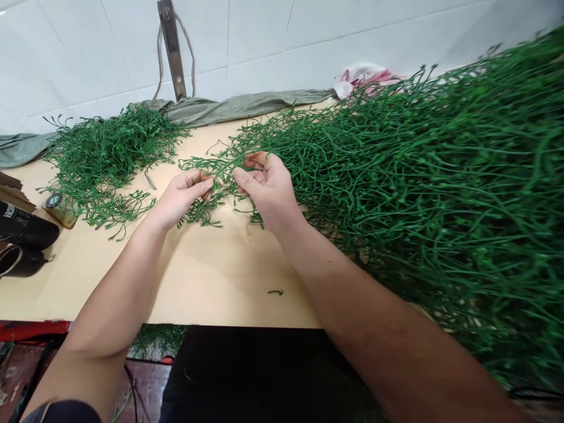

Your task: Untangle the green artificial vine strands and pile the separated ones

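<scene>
Long thin green stems with small bud-like tips, which look like flowering chives, lie in a large heap (432, 158) on the right. My left hand (187, 191) is closed, thumb and fingers pinching a few stems (220, 167) near the middle of the table. Just to its right, my right hand (268, 185) has curled fingers around the upper part of the same stems, at the heap's left end. Loose stems (202, 214) hang or lie beneath my hands; which of these are held I cannot tell. A smaller tangled pile (118, 144) sits at the back left.
The pale table (211, 276) carries one short stem piece (275, 292) near its front edge. At left stand a black cylinder (26, 226), a dark mug (20, 261) and a small jar (61, 208). Grey-green cloth (247, 107) and a pink-white cloth (363, 77) lie along the tiled wall.
</scene>
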A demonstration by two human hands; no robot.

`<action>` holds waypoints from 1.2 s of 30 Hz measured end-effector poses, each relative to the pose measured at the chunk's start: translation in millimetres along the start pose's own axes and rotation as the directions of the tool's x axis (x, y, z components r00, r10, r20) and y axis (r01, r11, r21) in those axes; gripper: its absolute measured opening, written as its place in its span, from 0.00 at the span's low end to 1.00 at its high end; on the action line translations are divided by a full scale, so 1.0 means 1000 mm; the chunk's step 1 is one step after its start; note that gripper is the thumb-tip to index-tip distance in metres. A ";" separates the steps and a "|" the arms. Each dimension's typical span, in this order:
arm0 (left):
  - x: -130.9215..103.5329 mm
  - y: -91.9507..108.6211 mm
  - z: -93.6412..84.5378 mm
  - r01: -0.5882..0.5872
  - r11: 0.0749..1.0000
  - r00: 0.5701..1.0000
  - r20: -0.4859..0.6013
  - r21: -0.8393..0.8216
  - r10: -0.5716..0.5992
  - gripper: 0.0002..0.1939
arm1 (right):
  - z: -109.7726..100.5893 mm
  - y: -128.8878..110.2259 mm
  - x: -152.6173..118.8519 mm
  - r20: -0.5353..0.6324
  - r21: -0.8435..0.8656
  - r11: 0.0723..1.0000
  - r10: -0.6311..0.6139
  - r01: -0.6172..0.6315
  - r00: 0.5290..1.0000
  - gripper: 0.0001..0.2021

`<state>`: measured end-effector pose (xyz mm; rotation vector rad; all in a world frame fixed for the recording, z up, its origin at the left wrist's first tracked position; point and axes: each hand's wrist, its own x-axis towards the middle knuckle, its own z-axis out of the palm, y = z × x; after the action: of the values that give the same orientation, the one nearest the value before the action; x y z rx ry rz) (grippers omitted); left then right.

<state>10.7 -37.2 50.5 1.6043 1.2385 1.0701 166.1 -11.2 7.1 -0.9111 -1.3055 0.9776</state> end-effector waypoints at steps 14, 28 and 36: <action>0.000 0.001 -0.008 -0.002 0.999 1.000 0.003 0.052 0.002 0.17 | 0.000 -0.011 -0.006 0.111 -0.105 0.994 0.006 0.006 0.994 0.08; 0.002 -0.013 -0.008 -0.088 0.769 0.974 -0.107 0.634 0.199 0.11 | 0.000 -0.007 -0.007 0.115 -0.516 0.840 -0.128 0.169 0.985 0.12; -0.001 -0.003 -0.016 -0.038 0.772 0.988 -0.093 0.634 0.125 0.08 | 0.000 0.003 -0.004 0.103 -0.455 0.878 -0.111 0.146 0.988 0.08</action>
<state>-5.6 -36.2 52.1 2.1310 1.7617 0.8578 165.4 -14.4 3.2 -1.1372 -1.6811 0.6050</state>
